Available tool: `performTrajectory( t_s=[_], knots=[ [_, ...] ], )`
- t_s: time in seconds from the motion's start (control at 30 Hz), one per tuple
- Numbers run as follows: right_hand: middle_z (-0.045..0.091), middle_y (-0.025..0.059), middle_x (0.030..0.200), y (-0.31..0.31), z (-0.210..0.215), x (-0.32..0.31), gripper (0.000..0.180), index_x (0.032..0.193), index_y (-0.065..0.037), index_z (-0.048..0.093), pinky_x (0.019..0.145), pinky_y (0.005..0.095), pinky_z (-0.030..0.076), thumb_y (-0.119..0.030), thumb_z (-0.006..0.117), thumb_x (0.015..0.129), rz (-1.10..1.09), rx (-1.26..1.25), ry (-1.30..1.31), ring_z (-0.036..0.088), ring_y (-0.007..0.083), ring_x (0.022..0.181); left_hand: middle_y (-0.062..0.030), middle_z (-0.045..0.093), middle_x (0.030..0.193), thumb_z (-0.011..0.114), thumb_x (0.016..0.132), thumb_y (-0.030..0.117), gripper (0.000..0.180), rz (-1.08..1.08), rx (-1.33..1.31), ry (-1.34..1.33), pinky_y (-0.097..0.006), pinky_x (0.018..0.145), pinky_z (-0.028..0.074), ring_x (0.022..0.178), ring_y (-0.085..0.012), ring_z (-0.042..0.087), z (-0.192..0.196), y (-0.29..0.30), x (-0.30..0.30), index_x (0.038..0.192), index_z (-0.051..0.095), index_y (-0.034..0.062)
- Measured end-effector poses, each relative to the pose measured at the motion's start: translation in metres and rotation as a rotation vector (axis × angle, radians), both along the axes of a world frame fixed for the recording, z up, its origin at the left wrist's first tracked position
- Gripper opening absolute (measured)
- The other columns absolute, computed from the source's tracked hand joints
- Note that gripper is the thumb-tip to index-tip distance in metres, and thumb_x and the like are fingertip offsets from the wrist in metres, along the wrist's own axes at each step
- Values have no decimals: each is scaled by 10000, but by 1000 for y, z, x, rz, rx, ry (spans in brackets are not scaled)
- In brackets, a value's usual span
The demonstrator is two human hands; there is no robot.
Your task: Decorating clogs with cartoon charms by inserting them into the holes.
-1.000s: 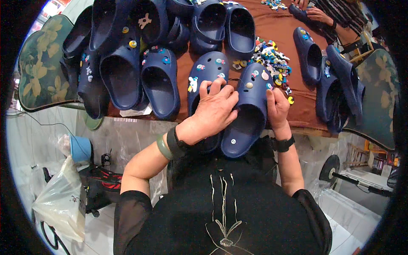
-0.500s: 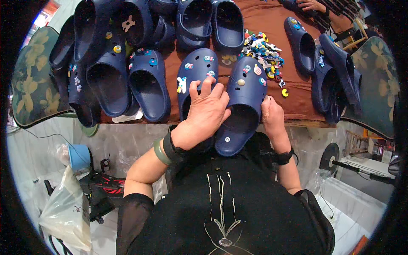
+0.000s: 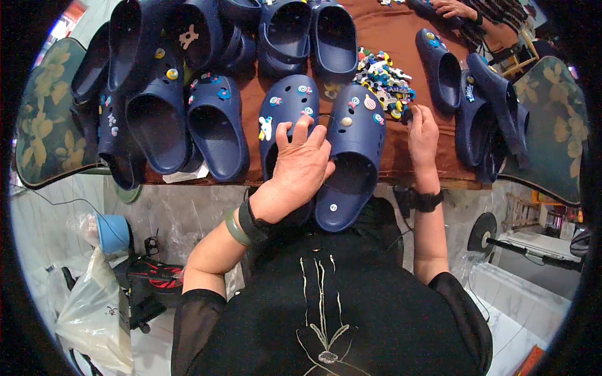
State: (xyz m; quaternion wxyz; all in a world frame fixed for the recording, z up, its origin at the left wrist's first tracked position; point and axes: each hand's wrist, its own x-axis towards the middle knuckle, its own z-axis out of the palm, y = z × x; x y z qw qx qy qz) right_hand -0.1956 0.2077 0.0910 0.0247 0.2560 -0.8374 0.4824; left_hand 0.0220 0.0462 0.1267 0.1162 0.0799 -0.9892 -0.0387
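Observation:
Two navy clogs lie side by side at the table's front edge, heels toward me: a left clog (image 3: 290,94) and a right clog (image 3: 357,141). Candy-shaped charms sit in holes on both toes, and a white figure charm (image 3: 266,128) is on the left one. My left hand (image 3: 293,161) is curled over the left clog, its thumb against the inner side of the right one, gripping there. My right hand (image 3: 424,139) is at the near edge of a heap of colourful shoe charms (image 3: 382,81), fingertips pinched together. What they hold, if anything, is hidden.
Several more navy clogs (image 3: 216,135) stand at left and back. Others (image 3: 439,72) lie at right. A brown cloth (image 3: 389,28) covers the table. Another person's hand (image 3: 454,9) is at the far right. Floral chair backs (image 3: 552,125) flank the table.
My right hand has let go of the right clog's side and moved right and away from me to the charm heap. The left hand keeps its hold.

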Motion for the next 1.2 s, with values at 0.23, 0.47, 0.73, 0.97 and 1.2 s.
performTrajectory(
  t_s=[0.23,0.47,0.73,0.97,1.2],
  knots=[
    [636,188,836,-4,3,-24,276,1017,-20,610,680,409,490,-272,515,955,39,258,297,634,331,759,-49,512,1169,684,713,283,344,-6,18,1,-503,991,212,1247,-303,330,4,1,-5,971,622,64],
    [588,306,1123,-17,-12,-2,777,1297,41,402,914,457,453,-588,520,856,360,389,-264,576,419,1083,-82,514,1148,708,652,244,344,-72,53,130,-489,965,253,1203,-305,372,5,0,-7,917,612,47],
    [609,251,700,-27,-19,25,255,962,-23,542,440,459,482,-271,483,947,217,554,265,631,341,572,-84,514,1128,695,668,218,323,-57,14,117,-510,970,233,1197,-341,357,3,-1,1,913,620,22],
    [623,234,686,-22,-47,-4,353,853,-26,539,604,542,479,-343,435,967,163,386,188,621,430,676,-86,501,1131,714,645,227,317,-81,0,92,-515,973,225,1189,-347,353,8,-1,-2,881,610,42],
    [651,223,827,-38,2,-7,334,939,-34,570,710,506,493,-366,575,903,78,403,96,632,409,801,-86,509,1149,709,657,237,314,-60,-24,84,-527,975,227,1199,-348,344,1,-1,-3,888,627,40]
  ],
)
